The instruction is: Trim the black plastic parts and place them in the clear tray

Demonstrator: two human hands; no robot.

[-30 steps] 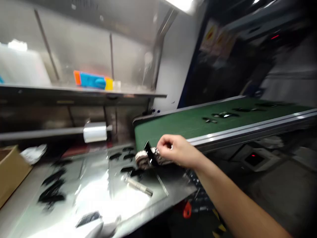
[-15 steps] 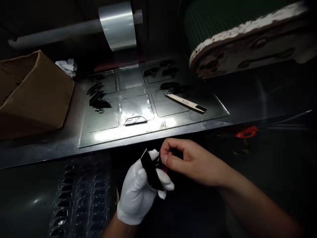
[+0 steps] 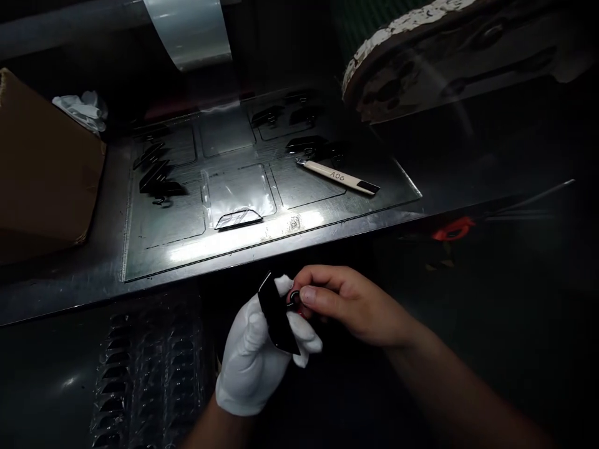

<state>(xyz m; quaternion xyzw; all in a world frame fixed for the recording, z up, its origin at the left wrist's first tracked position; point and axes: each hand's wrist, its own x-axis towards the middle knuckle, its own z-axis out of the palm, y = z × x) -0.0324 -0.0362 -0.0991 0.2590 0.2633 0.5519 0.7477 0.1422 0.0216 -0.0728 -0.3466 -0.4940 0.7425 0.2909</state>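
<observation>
head view: gloved left hand (image 3: 255, 358) grips a black part (image 3: 277, 313), bare right hand (image 3: 349, 304) pinching its half-hidden edge.

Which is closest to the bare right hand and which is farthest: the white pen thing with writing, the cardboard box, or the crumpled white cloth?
From the right hand, in the head view:
1. White marked tool, up on the clear sheet, just above the hand.
2. Cardboard box, far to the left on the bench.
3. Crumpled white cloth, behind the box at the back left.
</observation>
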